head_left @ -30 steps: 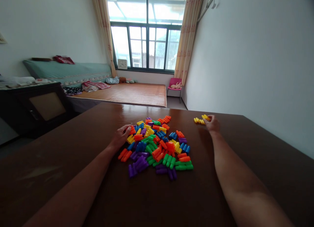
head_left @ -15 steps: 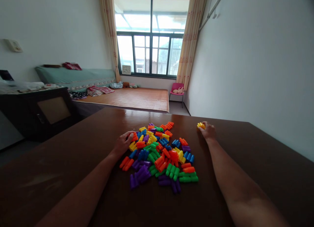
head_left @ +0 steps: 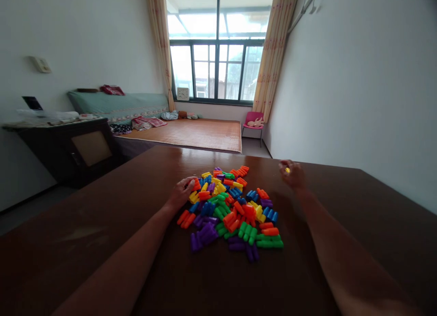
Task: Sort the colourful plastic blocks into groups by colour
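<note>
A loose pile of plastic building blocks [head_left: 221,211], shaped like joined tubes in orange, yellow, green, blue and purple, lies on the brown table. At the pile's left edge is my left hand [head_left: 180,192], its bent fingers closed on an orange building block [head_left: 196,184]. My right hand [head_left: 294,175] is apart from the pile, near the table's far right side. Its fingers curl around a yellow building block [head_left: 287,170], mostly hidden by them.
The glossy brown table [head_left: 112,229] reaches forward to a bed [head_left: 205,133] under the window. A dark cabinet [head_left: 92,147] stands at the left, and a pink chair [head_left: 253,119] holding a plush toy is by the right wall.
The view has shifted, so everything appears further right. My right hand has turned and its fingers cover more of the yellow block. My left hand stays at the orange block.
</note>
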A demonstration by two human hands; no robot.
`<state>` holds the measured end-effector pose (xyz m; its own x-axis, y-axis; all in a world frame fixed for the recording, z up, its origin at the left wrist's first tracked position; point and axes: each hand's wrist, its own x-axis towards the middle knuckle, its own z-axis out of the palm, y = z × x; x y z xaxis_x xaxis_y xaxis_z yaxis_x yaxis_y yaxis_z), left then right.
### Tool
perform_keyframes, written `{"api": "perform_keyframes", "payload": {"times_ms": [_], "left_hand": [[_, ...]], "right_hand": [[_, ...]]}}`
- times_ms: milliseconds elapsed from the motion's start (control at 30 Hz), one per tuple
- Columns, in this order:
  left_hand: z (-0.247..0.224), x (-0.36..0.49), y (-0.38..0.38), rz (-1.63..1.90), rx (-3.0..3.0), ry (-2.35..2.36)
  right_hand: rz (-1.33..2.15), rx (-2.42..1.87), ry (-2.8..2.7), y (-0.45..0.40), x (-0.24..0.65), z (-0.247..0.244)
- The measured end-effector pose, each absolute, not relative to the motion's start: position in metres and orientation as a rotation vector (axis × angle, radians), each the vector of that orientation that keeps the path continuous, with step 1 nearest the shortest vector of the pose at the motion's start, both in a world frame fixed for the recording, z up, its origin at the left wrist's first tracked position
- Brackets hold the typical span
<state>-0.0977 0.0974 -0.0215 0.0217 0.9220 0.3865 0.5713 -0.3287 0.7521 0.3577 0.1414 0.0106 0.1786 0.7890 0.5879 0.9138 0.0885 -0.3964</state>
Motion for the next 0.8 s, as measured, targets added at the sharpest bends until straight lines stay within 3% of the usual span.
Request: {"api": "perform_keyframes", "payload": {"times_ms": [133,267,367,567,667,800], "left_hand": [[-0.024,-0.098,0.1,1.267,1.967,1.547],[-0.031,-0.098,0.104,1.298,1.969,1.531],[-0.029,-0.098,0.104,1.33,1.968,1.505],[0.008,-0.076,0.076,1.587,2.19,1.479],[0.021,-0.056,0.061,1.446,2.295,1.323],[0.018,-0.05,0.058,1.29,2.34,1.318]], "right_hand": [[0.281,-1.26,-2.095,0.129,0.276,0.027],[0.095,-1.1,-2.357,0.11,0.219,0.017],[0.075,-1.105,-2.331,0.104,0.215,0.014],[0.59,-1.01,-2.041,0.101,0.209,0.03],[0.73,-0.92,-1.99,0.092,0.192,0.035],[0.61,-0.981,-1.976,0.086,0.186,0.036]]}}
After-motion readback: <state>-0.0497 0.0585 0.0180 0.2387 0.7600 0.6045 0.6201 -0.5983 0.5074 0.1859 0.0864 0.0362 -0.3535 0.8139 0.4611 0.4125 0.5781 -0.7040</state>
